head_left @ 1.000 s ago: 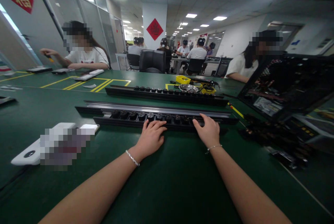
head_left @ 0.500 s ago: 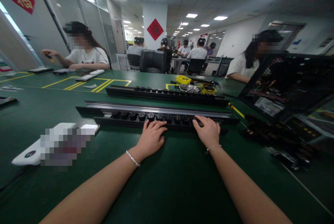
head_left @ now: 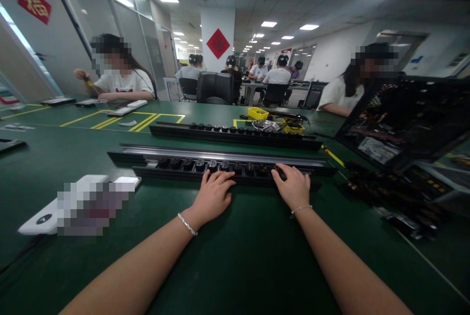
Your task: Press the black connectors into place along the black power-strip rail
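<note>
In front of me lies a long black strip housing (head_left: 154,172) with a row of round black sockets (head_left: 187,164) in it. My left hand (head_left: 213,196) rests on its near edge, fingers spread, the fingertips by the middle sockets. Toward the right end, my right hand (head_left: 294,186) has its thumb and fingers around a black socket piece (head_left: 281,173); the fingers partly hide it. Right behind the housing runs a long black channel (head_left: 121,157) with a shiny inner face.
Farther back lies another socket strip (head_left: 165,131), with a yellow bin (head_left: 258,112) and a metal dish (head_left: 265,125) beyond. A white device (head_left: 40,219) is at left. A dark open case (head_left: 400,124) stands at right. Co-workers sit across the green table (head_left: 235,256).
Both my hands keep their places on the strip. The view has shifted slightly. Across the table at left, a co-worker's raised hand with a yellow-and-black tool has moved a little right.
</note>
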Available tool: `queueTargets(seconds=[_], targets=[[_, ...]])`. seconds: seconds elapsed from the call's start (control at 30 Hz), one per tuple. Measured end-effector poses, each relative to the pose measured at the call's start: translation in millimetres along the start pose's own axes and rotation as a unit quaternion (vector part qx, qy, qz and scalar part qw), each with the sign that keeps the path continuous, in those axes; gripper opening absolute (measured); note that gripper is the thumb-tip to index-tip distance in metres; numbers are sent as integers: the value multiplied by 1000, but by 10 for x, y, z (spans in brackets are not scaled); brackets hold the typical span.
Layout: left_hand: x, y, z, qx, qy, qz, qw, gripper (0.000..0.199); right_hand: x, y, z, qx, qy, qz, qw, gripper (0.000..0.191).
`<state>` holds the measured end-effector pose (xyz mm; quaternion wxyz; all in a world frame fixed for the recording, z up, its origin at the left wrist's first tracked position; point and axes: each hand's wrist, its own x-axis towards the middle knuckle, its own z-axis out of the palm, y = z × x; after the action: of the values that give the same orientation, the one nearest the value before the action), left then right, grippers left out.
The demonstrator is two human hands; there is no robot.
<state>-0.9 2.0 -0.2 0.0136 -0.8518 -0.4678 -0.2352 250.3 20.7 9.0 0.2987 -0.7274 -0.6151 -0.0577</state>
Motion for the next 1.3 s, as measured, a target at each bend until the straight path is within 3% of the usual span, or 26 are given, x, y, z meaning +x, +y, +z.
queueTargets(seconds=[1.3], targets=[[3,-8,-28,-2,-14,-2,1000,34,69,45,-35,-7,27,19,999,34]])
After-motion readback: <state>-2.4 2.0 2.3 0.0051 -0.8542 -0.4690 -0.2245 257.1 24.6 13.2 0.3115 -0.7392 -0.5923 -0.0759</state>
